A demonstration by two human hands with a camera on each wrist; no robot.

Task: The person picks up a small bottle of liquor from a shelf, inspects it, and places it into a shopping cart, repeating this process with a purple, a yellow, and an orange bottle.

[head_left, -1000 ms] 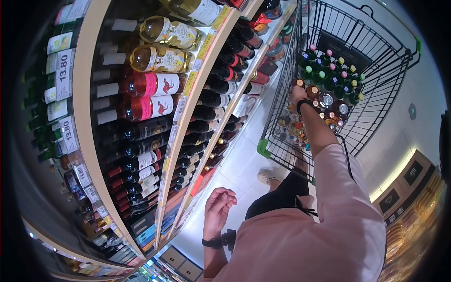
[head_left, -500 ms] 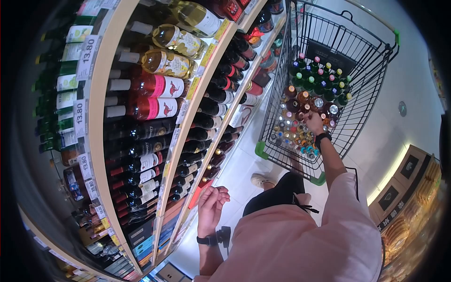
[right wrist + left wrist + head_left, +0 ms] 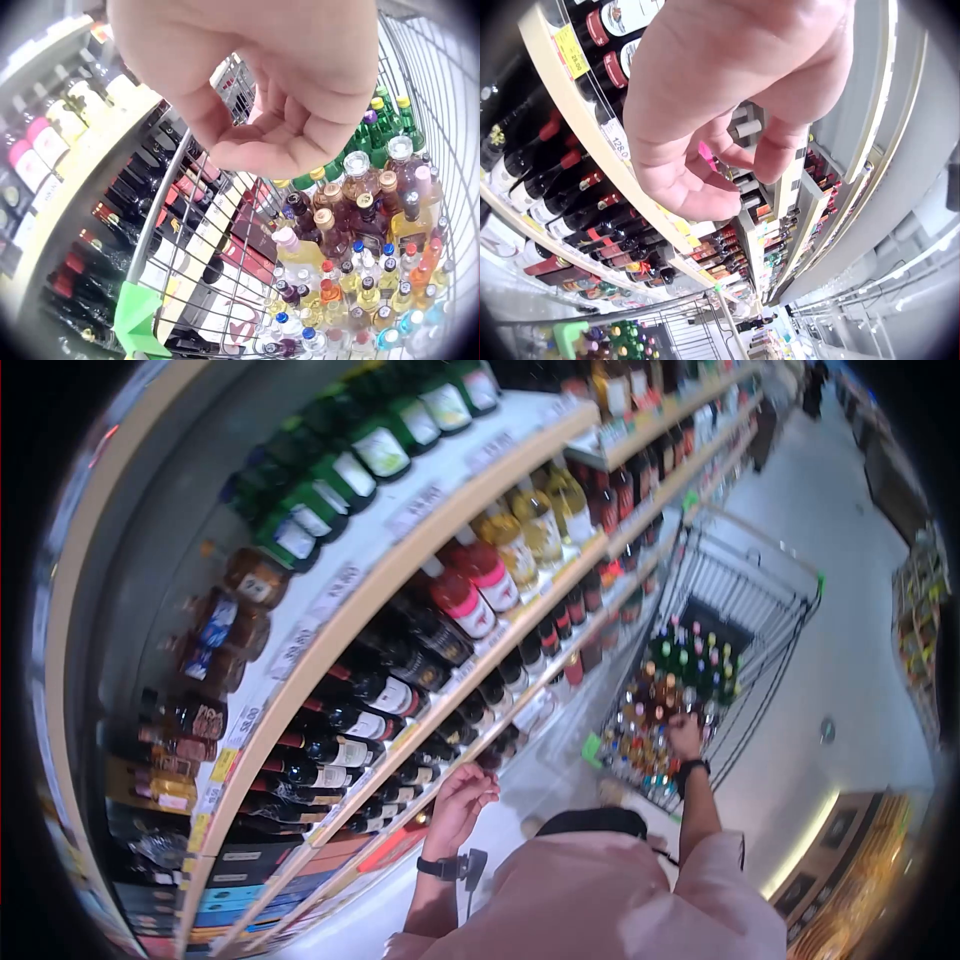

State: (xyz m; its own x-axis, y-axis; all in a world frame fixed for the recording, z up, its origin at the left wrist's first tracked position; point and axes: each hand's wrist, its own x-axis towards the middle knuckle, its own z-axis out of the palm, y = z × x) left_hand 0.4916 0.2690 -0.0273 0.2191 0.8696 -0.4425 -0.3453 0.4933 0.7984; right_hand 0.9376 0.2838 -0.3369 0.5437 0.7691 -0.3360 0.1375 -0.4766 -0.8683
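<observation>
My right hand (image 3: 686, 735) hangs over the bottles in a wire shopping cart (image 3: 775, 690). Its fingers curl loosely and nothing is between them in the right wrist view. Below and beside it stand brown bottles (image 3: 337, 238), several small bottles with coloured caps (image 3: 367, 296) and green bottles (image 3: 407, 126), packed upright. My left hand (image 3: 468, 795) is raised in front of the wine shelves, its fingers relaxed and bent and holding nothing. In the left wrist view, wine bottles (image 3: 570, 161) lie on the shelf behind it.
Tall shelving (image 3: 350, 575) runs along the left with wine, green bottles (image 3: 375, 450) and price labels. The cart has a green corner piece (image 3: 139, 319) near the shelf. Pale floor (image 3: 800, 740) extends to the right, with another display (image 3: 855, 870) at the lower right.
My head view has swung, showing more of the shelving and aisle. My right hand has moved from the brown bottle tops back toward me. My left hand stays raised and bent.
</observation>
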